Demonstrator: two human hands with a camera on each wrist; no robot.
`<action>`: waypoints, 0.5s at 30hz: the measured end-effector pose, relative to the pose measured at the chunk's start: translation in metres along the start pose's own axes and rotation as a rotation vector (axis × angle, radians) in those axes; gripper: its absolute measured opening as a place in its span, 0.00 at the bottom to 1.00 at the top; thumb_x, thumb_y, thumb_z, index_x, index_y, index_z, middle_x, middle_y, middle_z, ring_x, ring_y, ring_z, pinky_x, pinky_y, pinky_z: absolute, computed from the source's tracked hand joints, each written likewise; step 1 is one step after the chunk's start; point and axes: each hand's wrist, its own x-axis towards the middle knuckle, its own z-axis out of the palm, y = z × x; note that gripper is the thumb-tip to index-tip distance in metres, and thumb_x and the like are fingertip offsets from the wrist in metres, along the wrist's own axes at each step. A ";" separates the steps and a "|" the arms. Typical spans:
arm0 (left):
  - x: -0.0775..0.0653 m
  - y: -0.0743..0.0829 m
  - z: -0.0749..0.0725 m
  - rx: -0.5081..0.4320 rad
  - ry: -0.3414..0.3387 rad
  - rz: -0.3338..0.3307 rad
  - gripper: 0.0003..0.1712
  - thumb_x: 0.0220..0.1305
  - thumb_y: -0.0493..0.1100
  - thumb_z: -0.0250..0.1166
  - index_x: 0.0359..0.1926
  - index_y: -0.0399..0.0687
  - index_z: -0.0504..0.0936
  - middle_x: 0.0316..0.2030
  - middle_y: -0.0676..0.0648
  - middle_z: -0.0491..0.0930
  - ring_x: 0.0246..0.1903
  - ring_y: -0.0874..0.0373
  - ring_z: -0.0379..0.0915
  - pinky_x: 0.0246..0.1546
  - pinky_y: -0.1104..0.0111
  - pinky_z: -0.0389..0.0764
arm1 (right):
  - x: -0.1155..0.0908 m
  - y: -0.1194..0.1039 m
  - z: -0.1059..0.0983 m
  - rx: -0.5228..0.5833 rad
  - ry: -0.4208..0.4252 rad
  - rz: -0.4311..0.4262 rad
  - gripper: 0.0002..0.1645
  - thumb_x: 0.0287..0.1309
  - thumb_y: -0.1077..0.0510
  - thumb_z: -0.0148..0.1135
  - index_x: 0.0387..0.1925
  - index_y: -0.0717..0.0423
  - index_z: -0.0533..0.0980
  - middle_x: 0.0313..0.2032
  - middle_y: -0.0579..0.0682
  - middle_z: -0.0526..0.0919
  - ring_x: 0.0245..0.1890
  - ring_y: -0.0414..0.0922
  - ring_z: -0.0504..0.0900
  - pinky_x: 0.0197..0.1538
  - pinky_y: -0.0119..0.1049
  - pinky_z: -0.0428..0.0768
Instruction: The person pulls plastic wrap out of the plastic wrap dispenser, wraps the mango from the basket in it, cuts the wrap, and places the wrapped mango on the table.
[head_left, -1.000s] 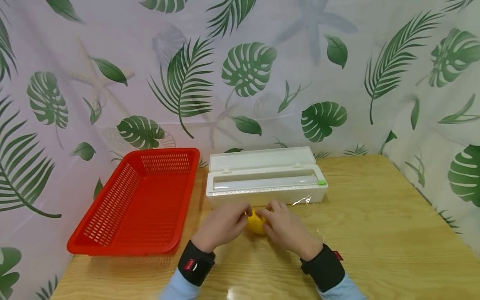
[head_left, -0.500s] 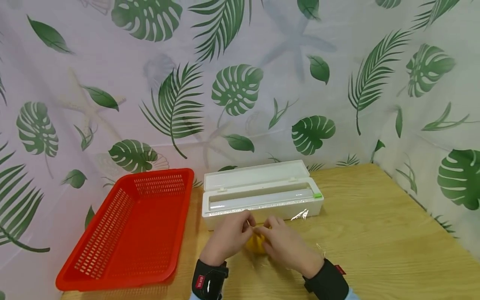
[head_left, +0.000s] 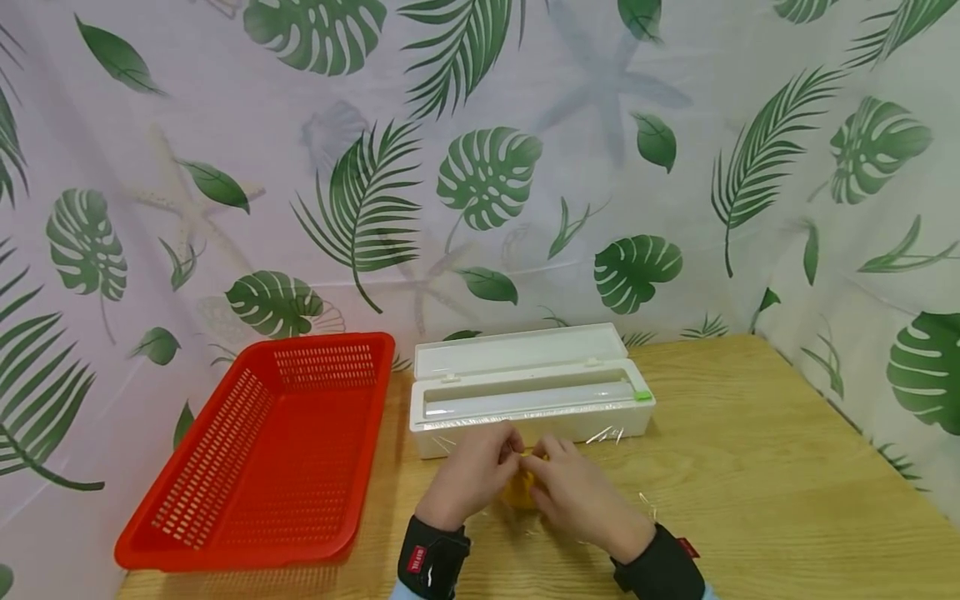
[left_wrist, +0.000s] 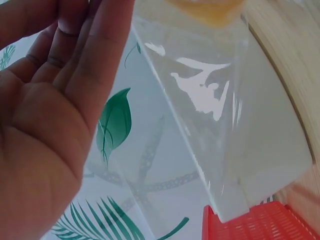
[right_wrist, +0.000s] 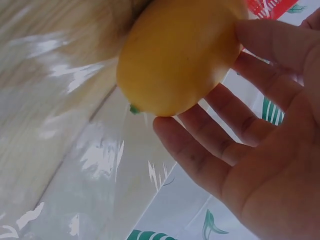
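A: How far along is the work looking?

B: Partway, I'm judging. The white box (head_left: 585, 427) is standing with its lid (head_left: 517, 352) swung up, the roll (head_left: 525, 402) is showing inside, and clear film (left_wrist: 200, 95) is stretching over the front edge and out across the counter (head_left: 735, 467).

A: And what is remaining?

B: I'm seeing no cut edge by the box, and the film isn't visibly closing around the yellow fruit (right_wrist: 180, 55), so both seem to be waiting.

A: Where is the fruit sitting?

B: It's sitting between the 2 hands, just in front of the box. The red basket (head_left: 240, 564) is standing off to the left.

A: How are the hands posing?

B: They're angling inward, backs mostly up, fingertips nearly meeting over the fruit. The left hand (head_left: 480, 462) is bending its fingers into a narrow shape; I can't tell whether it's pinching film, because its tips are leaving the wrist view. The right hand (head_left: 577, 492) is bringing bent fingers against the fruit's side; whether it's gripping or only touching, I can't tell.
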 end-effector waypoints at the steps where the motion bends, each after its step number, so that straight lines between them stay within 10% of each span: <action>1: 0.001 0.000 0.001 -0.004 0.001 0.008 0.04 0.56 0.33 0.60 0.33 0.44 0.76 0.22 0.53 0.72 0.20 0.64 0.65 0.20 0.75 0.69 | 0.001 0.000 0.000 0.006 0.004 0.009 0.15 0.50 0.62 0.63 0.42 0.56 0.77 0.35 0.49 0.72 0.35 0.46 0.69 0.33 0.39 0.75; 15: 0.002 0.000 0.012 -0.103 -0.031 -0.029 0.13 0.59 0.31 0.54 0.45 0.44 0.69 0.19 0.52 0.70 0.15 0.66 0.62 0.13 0.77 0.65 | 0.007 0.005 -0.001 0.236 -0.012 0.200 0.35 0.44 0.63 0.69 0.56 0.61 0.67 0.46 0.57 0.79 0.42 0.49 0.76 0.44 0.46 0.78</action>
